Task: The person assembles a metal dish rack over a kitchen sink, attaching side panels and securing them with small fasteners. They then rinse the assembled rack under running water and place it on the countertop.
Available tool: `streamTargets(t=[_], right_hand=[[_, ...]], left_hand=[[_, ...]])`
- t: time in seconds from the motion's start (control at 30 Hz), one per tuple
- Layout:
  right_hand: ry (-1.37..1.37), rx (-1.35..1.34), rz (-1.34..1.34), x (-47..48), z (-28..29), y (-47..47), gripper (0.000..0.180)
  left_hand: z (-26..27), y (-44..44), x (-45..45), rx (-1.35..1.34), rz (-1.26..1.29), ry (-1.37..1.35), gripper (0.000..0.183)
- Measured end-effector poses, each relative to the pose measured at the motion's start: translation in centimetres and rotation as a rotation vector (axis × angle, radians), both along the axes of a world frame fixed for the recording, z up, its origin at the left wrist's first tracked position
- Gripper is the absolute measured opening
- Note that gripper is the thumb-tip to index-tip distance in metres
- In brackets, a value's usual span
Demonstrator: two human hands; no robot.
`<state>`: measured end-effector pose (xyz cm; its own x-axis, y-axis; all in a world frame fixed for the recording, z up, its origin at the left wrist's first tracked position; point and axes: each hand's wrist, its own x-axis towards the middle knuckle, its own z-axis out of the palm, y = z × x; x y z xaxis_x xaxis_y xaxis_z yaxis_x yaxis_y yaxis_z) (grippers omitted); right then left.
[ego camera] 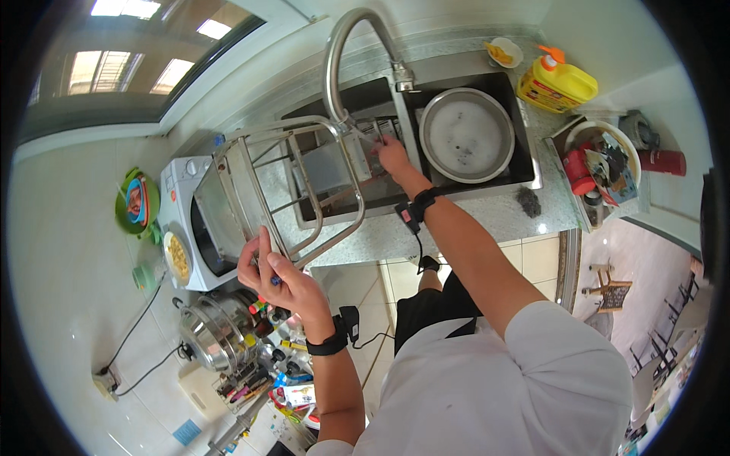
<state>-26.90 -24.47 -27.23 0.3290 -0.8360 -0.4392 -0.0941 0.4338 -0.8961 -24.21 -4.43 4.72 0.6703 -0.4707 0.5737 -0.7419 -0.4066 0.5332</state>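
Observation:
A metal dish rack [316,194] is tilted over the left basin and the counter. My left hand [279,273] grips its lower left end, with the index finger extended along a bar. My right hand [392,155] reaches into the left basin near the rack's far side, its fingers closed around something thin that I cannot make out. The curved faucet [336,62] rises behind the rack. In the right basin stands a round metal basin [467,134] of sudsy water. Flat pieces, one of them greyish [322,168], show through the rack's bars.
A white microwave [185,171] stands at the left, a steel steamer pot [211,333] below it. Right of the sink are a yellow detergent bottle [556,85], a small bowl [506,52], a dark scouring pad [528,202] and a tray [570,211] of containers.

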Motion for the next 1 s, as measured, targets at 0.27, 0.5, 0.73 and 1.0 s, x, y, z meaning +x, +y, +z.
streamTargets(t=[0.27, 0.5, 0.73, 1.0], right_hand=[[-0.190, 0.076, 0.068, -0.5, 3.1, 1.8, 0.018], [-0.319, 0.132, 0.130, -0.3, 6.8, 2.6, 0.028], [-0.227, -0.105, 0.170, -2.2, 9.3, 2.1, 0.021], [-0.386, -0.009, 0.126, -3.4, 11.7, 1.7, 0.015]], left_hand=[[4.1, 0.2, 2.2, -0.025, -0.078, -0.026, 0.037], [9.0, -1.0, 1.5, -0.016, -0.101, -0.111, 0.036], [11.6, -2.5, 3.7, -0.204, -0.097, 0.102, 0.036], [13.6, -1.9, 7.3, -0.260, -0.125, 0.203, 0.038]])
